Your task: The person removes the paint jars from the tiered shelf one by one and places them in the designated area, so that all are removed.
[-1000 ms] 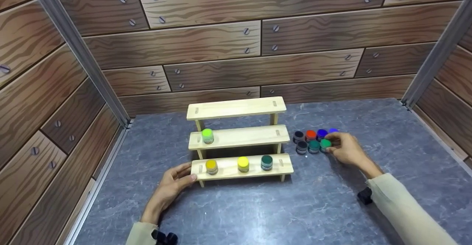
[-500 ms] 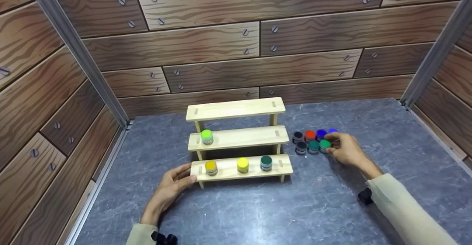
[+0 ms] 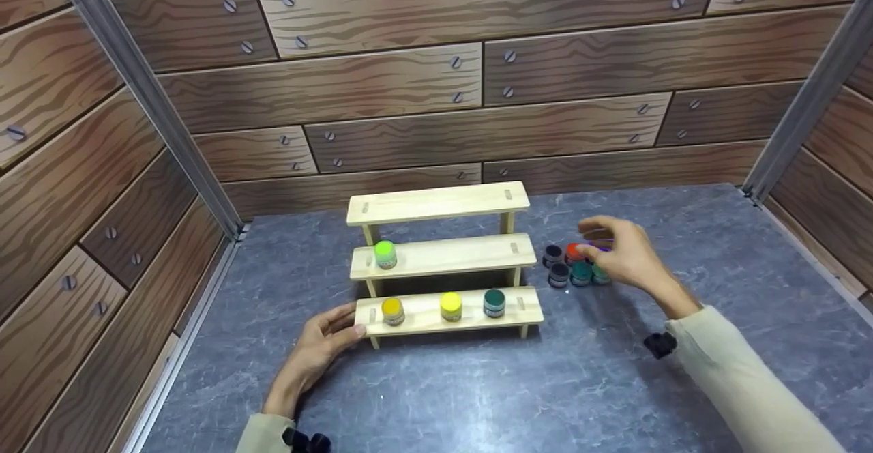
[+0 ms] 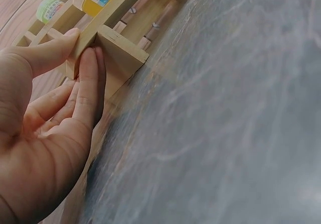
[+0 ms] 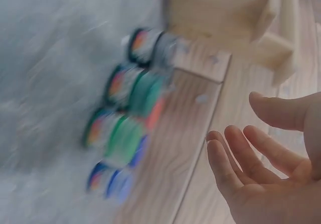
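A three-step wooden display stand (image 3: 443, 254) stands mid-table. My left hand (image 3: 315, 349) grips the left end of its lowest step, thumb on top and fingers underneath, as the left wrist view shows. An amber paint jar (image 3: 392, 311), a yellow paint jar (image 3: 451, 306) and a dark green paint jar (image 3: 494, 303) sit on that step. A lime green paint jar (image 3: 385, 254) is on the middle step. To the right, my right hand (image 3: 627, 254) hovers over several paint jars, fingers spread and holding nothing. It partly hides the green paint jar (image 5: 125, 141) and blue ones.
In the cluster right of the stand are a red paint jar (image 3: 573, 253), a teal paint jar (image 3: 581, 273) and two blackish ones, standing close together. A wood-patterned wall (image 3: 402, 125) rises behind the grey marbled table (image 3: 477, 391), with side walls left and right.
My right hand has come off the green paint jar, rising and shifting slightly left above the cluster, its fingers now apart. The left hand keeps its hold on the stand.
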`<state>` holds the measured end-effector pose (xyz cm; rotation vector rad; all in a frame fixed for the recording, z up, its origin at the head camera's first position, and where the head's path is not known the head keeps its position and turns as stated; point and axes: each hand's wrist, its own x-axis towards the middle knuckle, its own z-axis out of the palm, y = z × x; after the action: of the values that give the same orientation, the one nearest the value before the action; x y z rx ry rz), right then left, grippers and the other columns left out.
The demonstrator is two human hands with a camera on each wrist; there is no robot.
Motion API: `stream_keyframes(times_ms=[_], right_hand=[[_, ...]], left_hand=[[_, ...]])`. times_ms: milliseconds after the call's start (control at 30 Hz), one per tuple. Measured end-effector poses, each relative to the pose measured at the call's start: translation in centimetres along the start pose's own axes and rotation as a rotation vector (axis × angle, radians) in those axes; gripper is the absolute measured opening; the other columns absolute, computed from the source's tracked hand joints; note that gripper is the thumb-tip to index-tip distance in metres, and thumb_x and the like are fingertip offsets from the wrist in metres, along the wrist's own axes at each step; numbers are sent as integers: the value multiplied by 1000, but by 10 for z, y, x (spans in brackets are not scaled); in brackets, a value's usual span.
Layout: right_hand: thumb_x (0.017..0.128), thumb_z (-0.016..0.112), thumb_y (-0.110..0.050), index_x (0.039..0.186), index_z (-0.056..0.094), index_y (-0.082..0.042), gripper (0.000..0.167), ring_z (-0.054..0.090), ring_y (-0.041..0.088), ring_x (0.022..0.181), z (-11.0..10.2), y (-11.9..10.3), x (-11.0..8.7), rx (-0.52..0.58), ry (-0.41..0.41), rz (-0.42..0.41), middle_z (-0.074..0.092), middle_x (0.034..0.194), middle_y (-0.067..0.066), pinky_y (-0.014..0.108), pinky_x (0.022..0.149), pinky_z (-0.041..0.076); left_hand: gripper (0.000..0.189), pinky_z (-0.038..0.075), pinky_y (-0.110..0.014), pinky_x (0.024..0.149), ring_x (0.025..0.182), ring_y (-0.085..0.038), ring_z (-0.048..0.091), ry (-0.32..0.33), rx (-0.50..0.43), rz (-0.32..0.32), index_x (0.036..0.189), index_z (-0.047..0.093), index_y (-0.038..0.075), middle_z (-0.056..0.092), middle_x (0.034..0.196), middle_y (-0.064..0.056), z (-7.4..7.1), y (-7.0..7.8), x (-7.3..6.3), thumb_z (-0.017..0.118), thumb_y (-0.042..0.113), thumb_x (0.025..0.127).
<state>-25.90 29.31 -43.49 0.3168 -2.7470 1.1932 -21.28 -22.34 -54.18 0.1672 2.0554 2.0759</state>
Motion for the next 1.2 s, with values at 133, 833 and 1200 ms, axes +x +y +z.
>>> stream_keyframes(times_ms=[133,833,1200], right_hand=[[99,74,-5,139,63,8,43,65,52,125,10,-20,6,32,4,-57,65,137,32,61,107,55],[93,79,-7,131,69,5,41,70,44,119,66,-103,34,122,-55,-251,72,129,25,53,108,57],[96,78,-11,133,69,4,40,69,42,120,98,-139,44,151,-136,-287,72,130,23,53,109,57]], left_hand=[[70,59,-25,101,123,-18,67,0,1,5,157,37,-17,49,154,-38,0,0,0,72,5,100],[72,58,-26,102,125,-21,67,-13,7,-3,157,37,-15,48,156,-37,-3,-1,3,73,8,100],[72,58,-27,103,126,-24,66,-9,2,-1,157,37,-16,49,155,-38,-1,0,2,73,8,99]])
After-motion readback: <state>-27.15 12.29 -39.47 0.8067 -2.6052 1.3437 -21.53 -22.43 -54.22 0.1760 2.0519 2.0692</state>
